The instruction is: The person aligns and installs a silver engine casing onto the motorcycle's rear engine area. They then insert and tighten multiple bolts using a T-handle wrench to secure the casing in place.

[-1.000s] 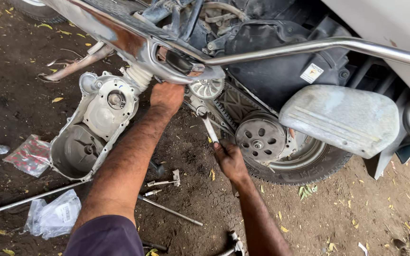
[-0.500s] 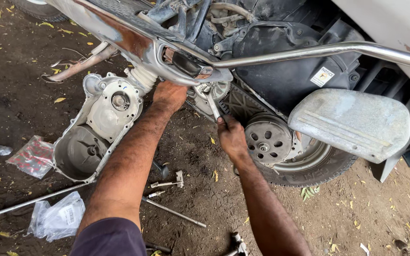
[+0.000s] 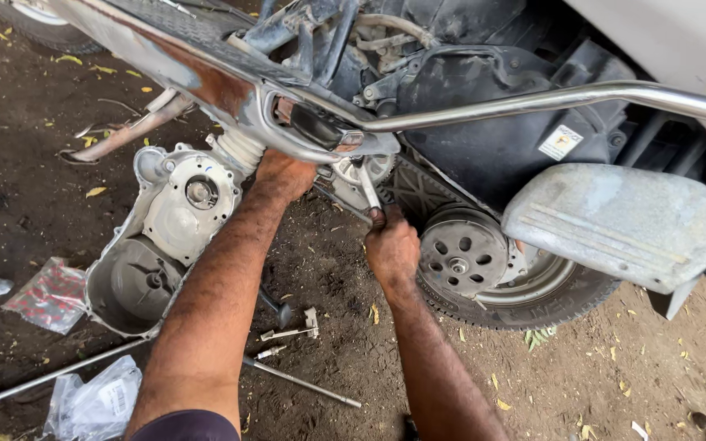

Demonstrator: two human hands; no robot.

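A metal tool [image 3: 367, 188] is gripped in the closed right hand [image 3: 392, 251] beside the clutch pulley [image 3: 462, 253]. The left hand [image 3: 285, 174] is pressed under the frame; finger spread cannot be told.

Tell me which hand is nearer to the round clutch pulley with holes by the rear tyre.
Right. The right hand grips a tool just left of the clutch pulley, almost beside it. The left hand is farther away, up and to the left, under the frame.
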